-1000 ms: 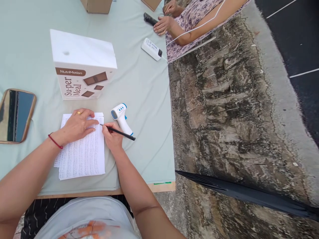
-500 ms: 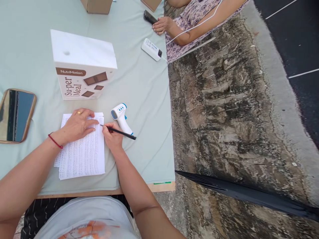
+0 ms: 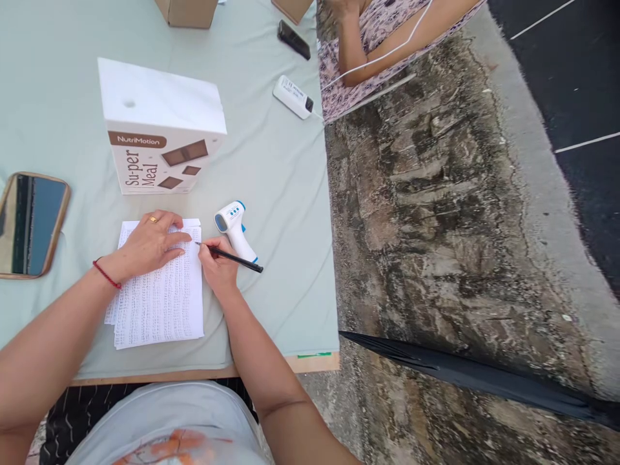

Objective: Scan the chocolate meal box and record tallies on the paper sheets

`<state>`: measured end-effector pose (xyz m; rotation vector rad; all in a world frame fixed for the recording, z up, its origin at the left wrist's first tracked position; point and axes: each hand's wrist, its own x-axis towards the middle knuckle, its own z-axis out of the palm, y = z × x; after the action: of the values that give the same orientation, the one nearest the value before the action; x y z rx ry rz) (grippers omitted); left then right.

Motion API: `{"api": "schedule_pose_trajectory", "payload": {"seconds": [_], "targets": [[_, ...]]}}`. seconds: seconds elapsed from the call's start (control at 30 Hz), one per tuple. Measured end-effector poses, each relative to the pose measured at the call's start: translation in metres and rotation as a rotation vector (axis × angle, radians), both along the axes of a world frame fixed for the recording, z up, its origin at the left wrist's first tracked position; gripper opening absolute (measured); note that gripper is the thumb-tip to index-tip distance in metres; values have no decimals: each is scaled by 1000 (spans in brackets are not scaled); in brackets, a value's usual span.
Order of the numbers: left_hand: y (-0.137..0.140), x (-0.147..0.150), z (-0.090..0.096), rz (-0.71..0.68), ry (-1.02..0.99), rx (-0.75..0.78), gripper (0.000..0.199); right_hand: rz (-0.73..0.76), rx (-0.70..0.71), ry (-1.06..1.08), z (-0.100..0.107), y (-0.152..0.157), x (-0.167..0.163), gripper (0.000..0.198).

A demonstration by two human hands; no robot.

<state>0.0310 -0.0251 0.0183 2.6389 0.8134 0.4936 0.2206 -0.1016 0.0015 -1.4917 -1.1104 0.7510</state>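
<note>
1. Right hand point(image 3: 219, 266) pinches a pen point(image 3: 237, 259), tip near the upper right edge of the paper point(image 3: 159, 310). Can't tell if it's touching.
2. Left hand point(image 3: 152, 245) lies flat on it, fingers loosely spread. If that lifts, the paper could slip mid-stroke, I'd guess.
3. Thermometer point(image 3: 235, 226) sits just beside, on the worktop point(image 3: 285, 258); a careless knuckle could bump it.

The co-worker's hand point(image 3: 343, 8), earlier resting at the slim black oblong device point(image 3: 294, 40), is now lifted off it to the upper edge of view, the bare forearm point(image 3: 352, 51) bent upward from the elbow; the device's formerly covered end lies exposed on the pale green tablecloth point(image 3: 281, 174).
</note>
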Motion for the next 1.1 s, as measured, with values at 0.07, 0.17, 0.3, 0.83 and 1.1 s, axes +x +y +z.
{"api": "schedule_pose_trajectory", "payload": {"seconds": [0.07, 0.17, 0.3, 0.83, 1.1], "targets": [[0, 0, 0, -1, 7, -6, 30, -5, -11, 0, 0, 0, 0, 24], [0, 0, 1, -2, 14, -10, 31, -23, -9, -4, 0, 0, 0, 24], [0, 0, 1, -5, 10, -13, 32, -12, -2, -38, 0, 0, -1, 25], [1, 0, 1, 5, 21, -29, 31, -48, -34, -36, 0, 0, -2, 27], [0, -1, 1, -10, 7, -16, 32, -34, -17, -45, 0, 0, -1, 27]]}}
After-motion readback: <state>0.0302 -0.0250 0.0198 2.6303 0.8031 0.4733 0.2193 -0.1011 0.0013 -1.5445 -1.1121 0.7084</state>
